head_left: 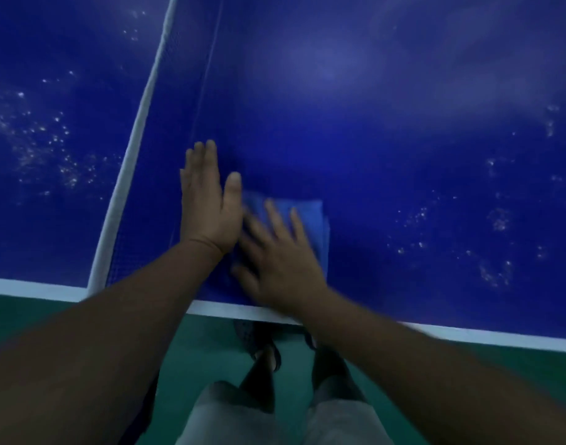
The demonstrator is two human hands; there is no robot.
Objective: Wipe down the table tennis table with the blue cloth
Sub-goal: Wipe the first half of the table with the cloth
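The folded blue cloth (313,216) lies on the dark blue table tennis table (387,130) near its front edge. My right hand (281,258) lies flat on the cloth with fingers spread, blurred by motion. Just left of the cloth, my left hand (207,197) rests flat on the table, fingers straight and together, between the cloth and the net (140,130). White specks and water droplets dot the table surface on the far left and right.
The net with its white top band runs from the front edge up and away at the left. The table's white edge line (467,334) crosses the bottom. Green floor (204,354) and my legs in light shorts lie below.
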